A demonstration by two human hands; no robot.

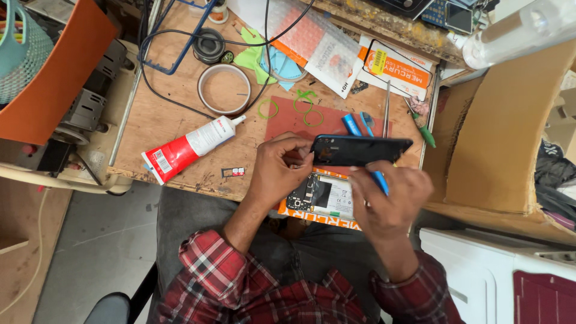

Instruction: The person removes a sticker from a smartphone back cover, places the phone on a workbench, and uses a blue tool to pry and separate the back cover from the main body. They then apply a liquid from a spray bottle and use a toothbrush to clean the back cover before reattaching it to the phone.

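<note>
A: Where's the dark back cover (360, 150)?
B: Mid-frame, lifted above the opened phone (318, 195). Left hand (279, 174) pinches its left end; right hand (390, 195) props the right end, fingers curled on a blue pry tool (379, 180).
A: Risk?
B: Prob. a flex or clip tearing if it's tilted hard. 1 small SIM tray (233, 172), lower left near the bench edge, could get knocked off.

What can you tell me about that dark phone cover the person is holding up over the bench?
The dark phone back cover is a thin, glossy, blue-black shell, plastic or glass by its look, with camera cutouts near its left end. It is held level above the wooden bench, long side across the view. The left hand grips its left end; the right hand supports it from below while holding a blue tool. The opened phone body lies beneath it.
</note>
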